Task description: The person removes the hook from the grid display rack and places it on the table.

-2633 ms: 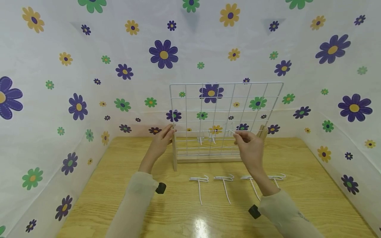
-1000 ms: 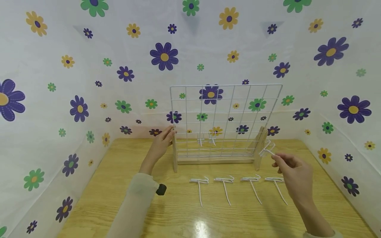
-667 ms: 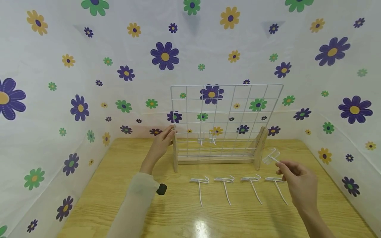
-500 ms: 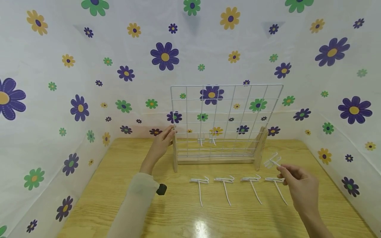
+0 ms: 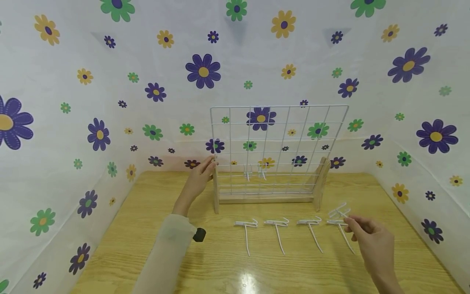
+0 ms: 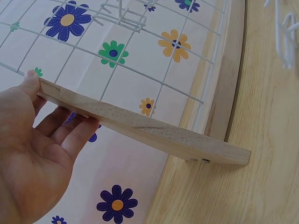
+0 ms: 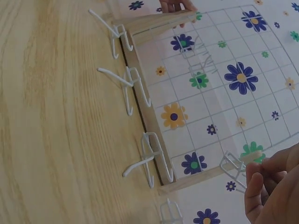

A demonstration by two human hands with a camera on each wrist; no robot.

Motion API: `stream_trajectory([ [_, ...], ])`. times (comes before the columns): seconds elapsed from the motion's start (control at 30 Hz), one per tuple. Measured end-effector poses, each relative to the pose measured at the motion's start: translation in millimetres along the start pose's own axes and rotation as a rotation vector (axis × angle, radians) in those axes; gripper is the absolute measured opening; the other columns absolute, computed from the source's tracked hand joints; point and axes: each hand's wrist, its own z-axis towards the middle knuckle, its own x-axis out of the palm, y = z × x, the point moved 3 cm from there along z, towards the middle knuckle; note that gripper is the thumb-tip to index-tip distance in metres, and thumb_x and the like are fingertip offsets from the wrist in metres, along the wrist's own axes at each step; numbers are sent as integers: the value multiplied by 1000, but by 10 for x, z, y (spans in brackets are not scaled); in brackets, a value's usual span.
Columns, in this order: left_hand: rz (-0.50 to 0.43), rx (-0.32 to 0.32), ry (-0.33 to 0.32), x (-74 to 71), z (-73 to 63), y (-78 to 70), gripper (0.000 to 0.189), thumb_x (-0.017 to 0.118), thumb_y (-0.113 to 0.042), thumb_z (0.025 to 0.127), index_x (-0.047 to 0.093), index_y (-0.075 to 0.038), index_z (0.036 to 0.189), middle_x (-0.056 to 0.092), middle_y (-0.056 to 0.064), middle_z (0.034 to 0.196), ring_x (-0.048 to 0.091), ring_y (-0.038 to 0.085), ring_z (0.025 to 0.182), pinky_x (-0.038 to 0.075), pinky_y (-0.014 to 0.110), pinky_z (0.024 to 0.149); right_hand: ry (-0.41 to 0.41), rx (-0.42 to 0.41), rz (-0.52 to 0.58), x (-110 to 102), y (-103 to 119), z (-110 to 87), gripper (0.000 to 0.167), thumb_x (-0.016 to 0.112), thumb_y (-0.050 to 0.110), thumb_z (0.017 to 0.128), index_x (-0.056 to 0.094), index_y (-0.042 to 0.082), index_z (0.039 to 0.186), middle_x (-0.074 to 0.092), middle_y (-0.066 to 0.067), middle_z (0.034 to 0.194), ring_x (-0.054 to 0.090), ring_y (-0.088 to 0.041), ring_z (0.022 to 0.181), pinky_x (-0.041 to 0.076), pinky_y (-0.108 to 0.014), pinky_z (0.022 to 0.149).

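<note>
A pale, wood-grained tabletop (image 5: 286,273) spreads beneath both hands' fingers, and a white sheet (image 5: 235,53) printed with purple, green and yellow flowers lines the space behind and on either side. Seven white wire hooks show. One hook (image 5: 339,212) is pinched by its stem in the fingers of the right hand (image 5: 374,243), close over the row's nearest member; whether the two touch, I can't tell. Four hooks (image 5: 247,239) lie in that row, stretching leftward from those fingers. Two hooks (image 5: 248,174) hang to the right of the left hand (image 5: 196,181), on one white wire grid (image 5: 278,152). The left fingers grip the upper end of the left of two light wooden posts (image 5: 216,188).
</note>
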Motion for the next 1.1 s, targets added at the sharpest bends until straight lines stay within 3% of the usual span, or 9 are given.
stream_trajectory([
  [0.07, -3, 0, 0, 8, 1, -5, 61, 45, -46, 111, 34, -15, 163, 48, 17, 156, 46, 37, 142, 51, 44, 109, 6, 5, -12, 1, -47, -19, 30, 76, 23, 97, 73, -4, 107, 75, 5, 75, 61, -10, 61, 35, -22, 34],
  [0.27, 1, -1, -9, 8, 10, 12, 62, 45, -46, 110, 34, -15, 163, 48, 16, 156, 47, 37, 141, 51, 43, 108, 23, 5, -42, 20, -168, -65, 31, 75, 24, 98, 73, -5, 109, 76, 3, 79, 64, -13, 63, 46, -19, 45],
  [0.53, 4, -13, -7, 16, 1, 0, 63, 45, -48, 110, 34, -16, 163, 48, 15, 156, 47, 36, 142, 51, 43, 109, 62, 87, -41, 42, -304, -126, 35, 75, 28, 98, 72, -5, 111, 76, 2, 81, 66, -14, 67, 56, -19, 59],
  [0.77, 7, -19, -13, 19, -9, -1, 62, 45, -48, 110, 34, -18, 163, 48, 15, 156, 48, 36, 141, 51, 43, 109, 91, 118, -58, 81, -422, -153, 36, 75, 27, 98, 71, -5, 114, 76, 0, 81, 64, -15, 67, 57, -21, 61],
  [1.1, 12, -6, -14, 26, -21, -18, 61, 44, -44, 111, 33, -14, 163, 48, 17, 156, 47, 37, 142, 51, 43, 108, 120, 178, -90, 101, -537, -163, 37, 74, 28, 99, 71, -4, 116, 76, -2, 83, 62, -14, 69, 54, -21, 63],
])
